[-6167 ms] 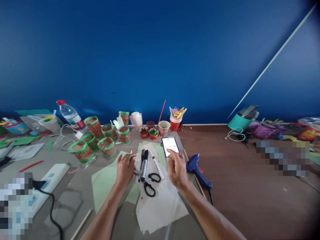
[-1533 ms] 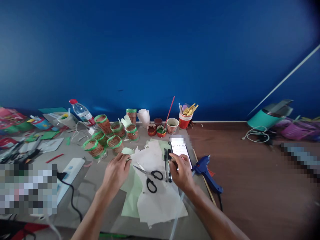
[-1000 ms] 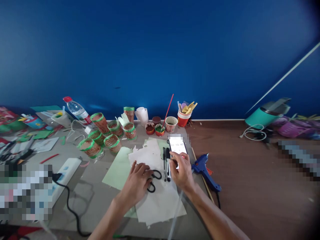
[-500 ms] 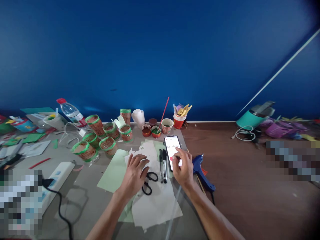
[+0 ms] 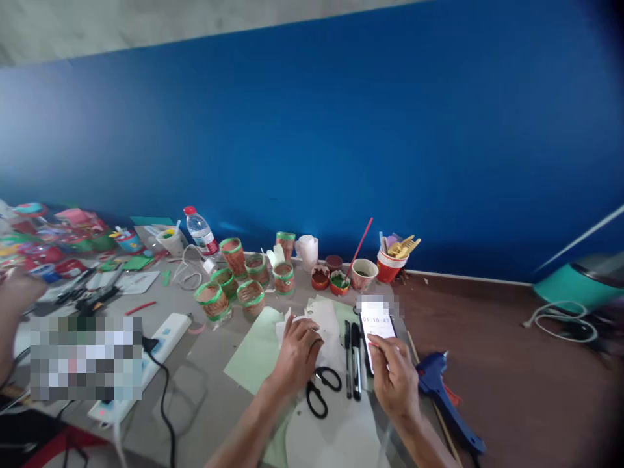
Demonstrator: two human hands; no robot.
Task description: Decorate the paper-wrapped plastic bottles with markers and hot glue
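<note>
My left hand [image 5: 298, 351] hovers over or rests on the torn white paper [image 5: 329, 328], its fingers loosely bent and apart, holding nothing I can see. Below it lie black-handled scissors [image 5: 318, 400], their blades hidden by the hand. My right hand [image 5: 397, 377] touches the screen of a phone [image 5: 377, 327] with a fingertip. The screen shows running digits. Two black pens [image 5: 356, 361] lie side by side between the hands. Light green paper [image 5: 253, 348] sticks out from under the left hand.
Several brown cups with green rims [image 5: 251, 296] stand left, near a water bottle [image 5: 199, 227]. Paint cups [image 5: 339, 283], one with a red stick, line the wall. A blue glue gun [image 5: 446, 393] lies right. A power strip [image 5: 170, 328] and another person's arm [image 5: 17, 296] are left.
The view has swung left and upward, so things appear farther right and lower. The other person's arm has come into view. The phone's digits have advanced; my right hand stays at the phone.
</note>
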